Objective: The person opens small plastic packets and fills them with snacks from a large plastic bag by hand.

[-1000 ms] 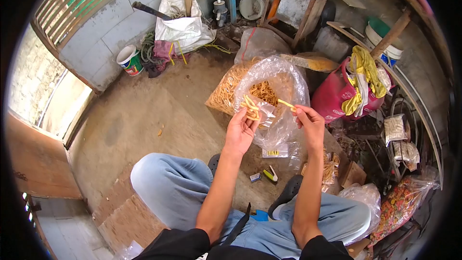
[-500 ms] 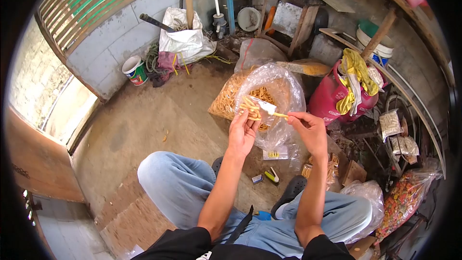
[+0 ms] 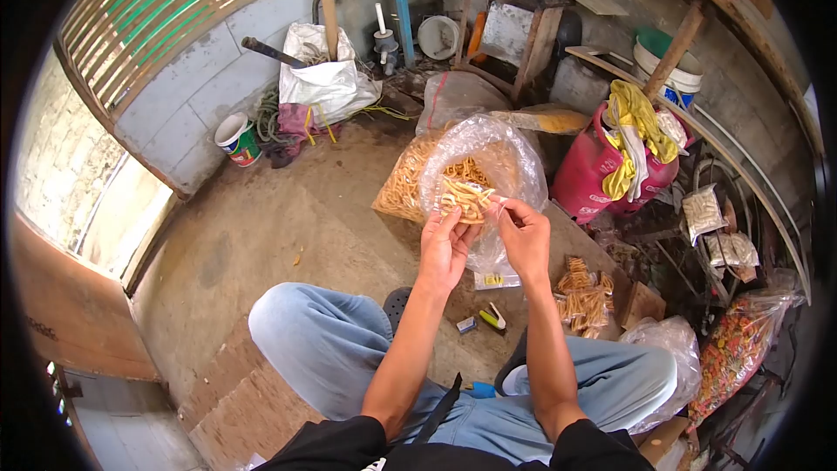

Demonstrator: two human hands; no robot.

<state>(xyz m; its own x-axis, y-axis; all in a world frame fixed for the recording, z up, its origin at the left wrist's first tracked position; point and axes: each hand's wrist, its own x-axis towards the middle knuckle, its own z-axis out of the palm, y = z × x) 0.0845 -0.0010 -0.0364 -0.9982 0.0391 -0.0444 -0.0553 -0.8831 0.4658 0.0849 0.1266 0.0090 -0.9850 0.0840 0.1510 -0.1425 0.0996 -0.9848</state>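
Over the mouth of a large clear plastic bag (image 3: 523, 157) of brown snack sticks, my left hand (image 3: 445, 253) is closed around the lower part of a small packet of snack sticks (image 3: 468, 201). My right hand (image 3: 525, 240) pinches what looks like clear plastic at the packet's right side. The exact fold of the plastic is hard to make out. Below the hands a flat pack with a yellow label (image 3: 495, 280) lies on the floor. Near my feet are a green stapler-like tool (image 3: 493, 319) and a small blue-and-white box (image 3: 466, 324).
Filled snack packets (image 3: 584, 298) lie to the right, beside a wooden block (image 3: 643, 305). Pink gas cylinders (image 3: 580, 170) with yellow cloth stand behind. A bag of colourful snacks (image 3: 741, 340) rests at far right. A paint bucket (image 3: 237, 139) and white sack (image 3: 323, 83) stand back left.
My right hand has moved left, close to my left hand, and the yellow stick-like piece it held out is no longer visible there. The view has shifted slightly; more filled packets show at right.
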